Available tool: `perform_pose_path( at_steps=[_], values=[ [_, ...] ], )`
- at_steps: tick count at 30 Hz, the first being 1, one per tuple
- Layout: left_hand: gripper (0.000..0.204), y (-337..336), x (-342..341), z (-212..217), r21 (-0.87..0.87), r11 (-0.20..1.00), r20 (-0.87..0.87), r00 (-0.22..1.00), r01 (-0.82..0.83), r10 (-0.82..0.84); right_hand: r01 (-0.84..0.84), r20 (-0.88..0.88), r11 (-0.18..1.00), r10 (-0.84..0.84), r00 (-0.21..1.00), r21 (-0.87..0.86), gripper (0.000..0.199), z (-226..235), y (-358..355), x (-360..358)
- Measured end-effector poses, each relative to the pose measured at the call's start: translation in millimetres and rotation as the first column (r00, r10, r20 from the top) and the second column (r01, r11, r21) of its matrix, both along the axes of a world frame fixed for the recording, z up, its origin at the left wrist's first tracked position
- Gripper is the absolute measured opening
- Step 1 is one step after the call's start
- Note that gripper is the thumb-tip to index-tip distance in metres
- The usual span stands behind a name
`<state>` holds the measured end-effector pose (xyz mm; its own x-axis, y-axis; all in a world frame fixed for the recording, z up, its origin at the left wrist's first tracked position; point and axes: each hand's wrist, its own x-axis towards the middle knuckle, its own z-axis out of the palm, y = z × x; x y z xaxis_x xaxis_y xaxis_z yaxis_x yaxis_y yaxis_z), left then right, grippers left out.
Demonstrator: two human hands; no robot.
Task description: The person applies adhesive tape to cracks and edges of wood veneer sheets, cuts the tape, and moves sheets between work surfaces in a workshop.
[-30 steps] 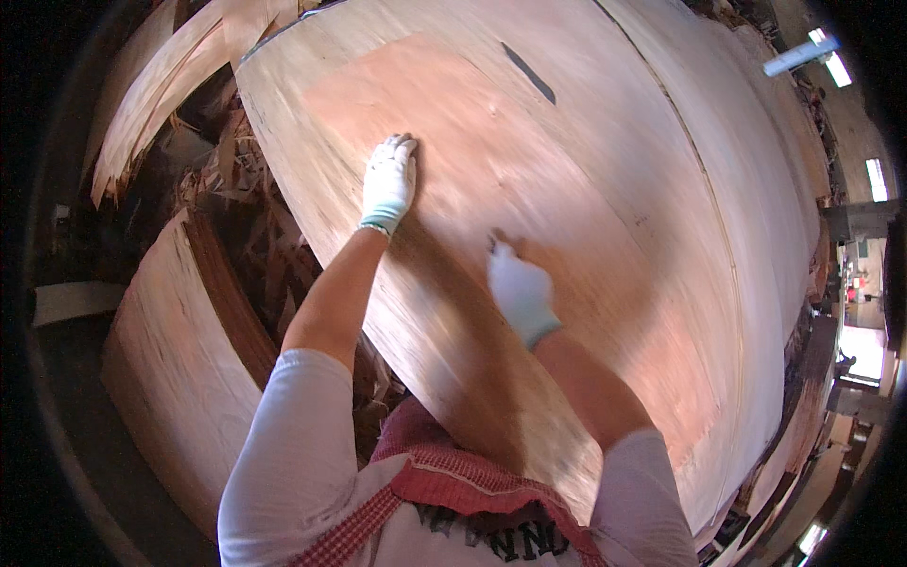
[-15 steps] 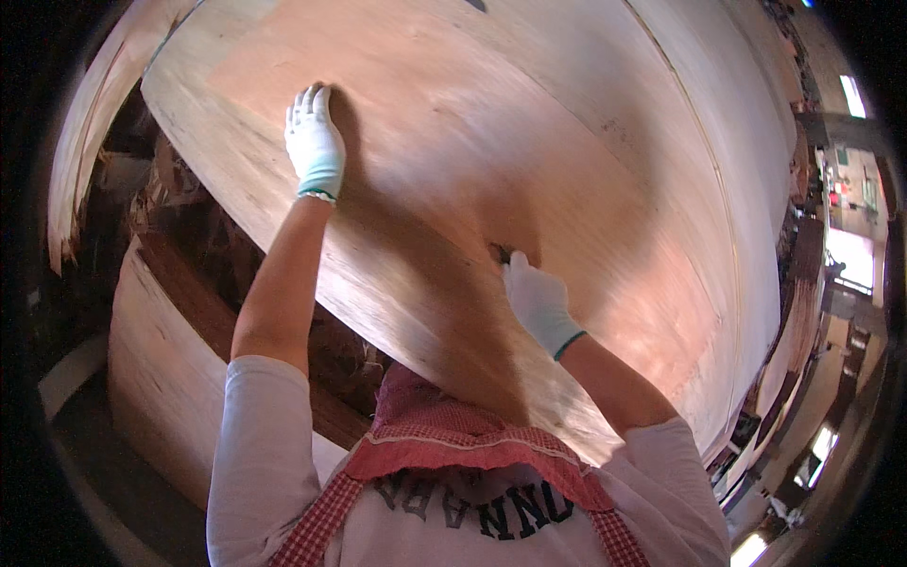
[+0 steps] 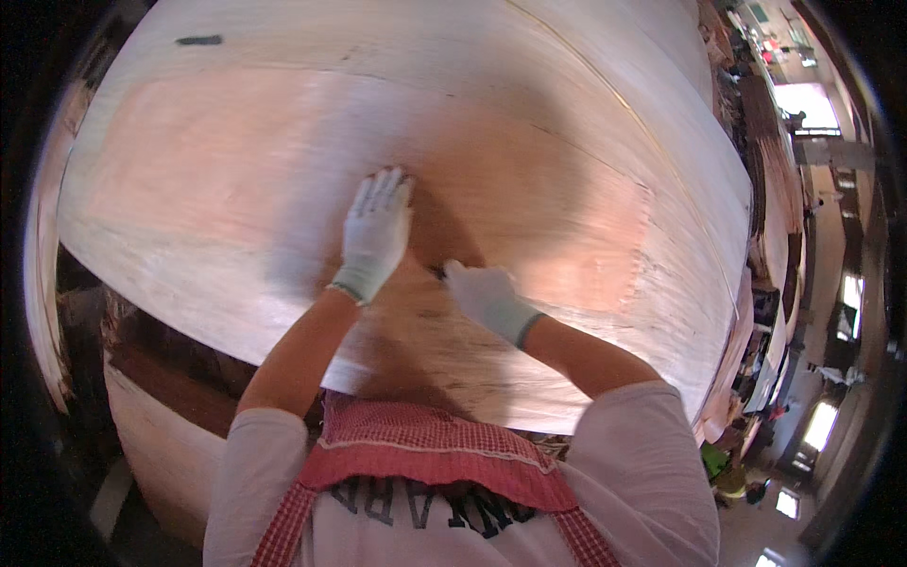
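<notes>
A large pale wood veneer sheet (image 3: 605,364) spreads out before me, with a redder rectangular veneer area (image 3: 208,161) across its middle. My left hand (image 3: 375,222), in a white glove, lies flat on the reddish wood with fingers stretched out. Close to its right, my right hand (image 3: 487,295), gloved too, is closed around a small dark tool (image 3: 437,271). Only the tip of that tool shows at the thumb, against the wood; its kind is hidden.
Toward the far left of the sheet is a dark elongated mark or gap (image 3: 198,40). A thin light strip (image 3: 619,94) runs along the right part. Stacked veneer (image 3: 170,435) stands below at left, and more stacks (image 3: 775,180) line the right side.
My view has turned, so the sheet sits differently in it. My left hand has come nearer to the right hand, still flat on the wood. The right hand keeps hold of the dark tool.
</notes>
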<state>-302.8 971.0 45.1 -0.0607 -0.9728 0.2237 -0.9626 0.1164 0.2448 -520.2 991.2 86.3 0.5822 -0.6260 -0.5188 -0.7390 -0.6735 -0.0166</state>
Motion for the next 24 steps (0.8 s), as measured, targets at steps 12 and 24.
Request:
perform_pose_path(
  at_steps=[12,24],
  values=[
    [0.042,-9.6,-6.4,-6.9,0.2,0.961,-0.209,0.95,-0.193,0.234,-0.054,0.087,0.989,0.066,0.994,-0.136,0.024,41.8,-52.8,-201.7],
    [0.037,15.8,345.3,15.7,-0.383,0.552,-0.257,0.659,-0.741,0.707,-0.065,-0.19,0.998,0.063,0.98,-0.004,0.029,23.9,-81.5,-59.7]
  ],
)
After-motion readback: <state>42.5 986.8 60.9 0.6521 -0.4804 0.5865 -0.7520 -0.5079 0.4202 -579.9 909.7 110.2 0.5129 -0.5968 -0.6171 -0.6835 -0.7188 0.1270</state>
